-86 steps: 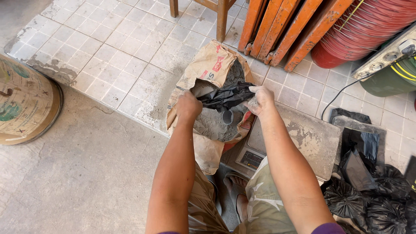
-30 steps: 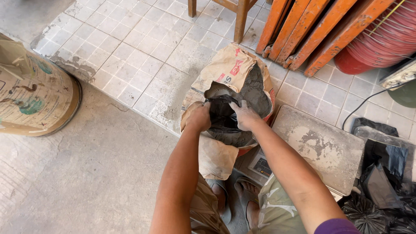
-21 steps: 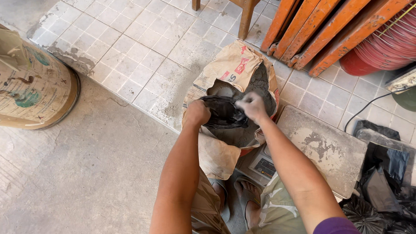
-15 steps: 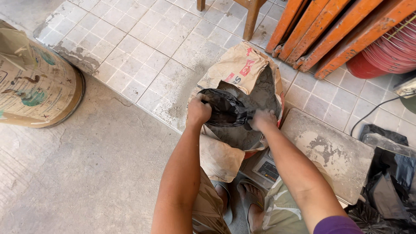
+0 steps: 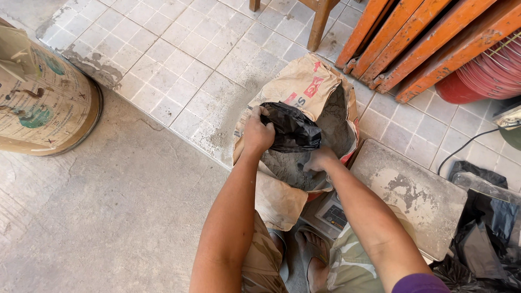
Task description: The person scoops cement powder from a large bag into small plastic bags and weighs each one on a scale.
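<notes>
Right hand (image 5: 320,160) fingers buried under the crumpled black plastic bag (image 5: 293,129); red ribbed drum (image 5: 488,76) cropped by the frame's right edge.

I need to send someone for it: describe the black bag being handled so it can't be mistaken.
Find the open brown paper sack of grey powder on the tiled floor. The black plastic bag hangs in its mouth, gripped by the left hand. Other black bags lie heaped at the far right; only this one is held.

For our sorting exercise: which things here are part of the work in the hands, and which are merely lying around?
In use: left hand, right hand, black plastic bag, open paper sack, grey powder.

Lying about: cardboard drum, orange planks, dusty scale platform, wooden chair leg.
</notes>
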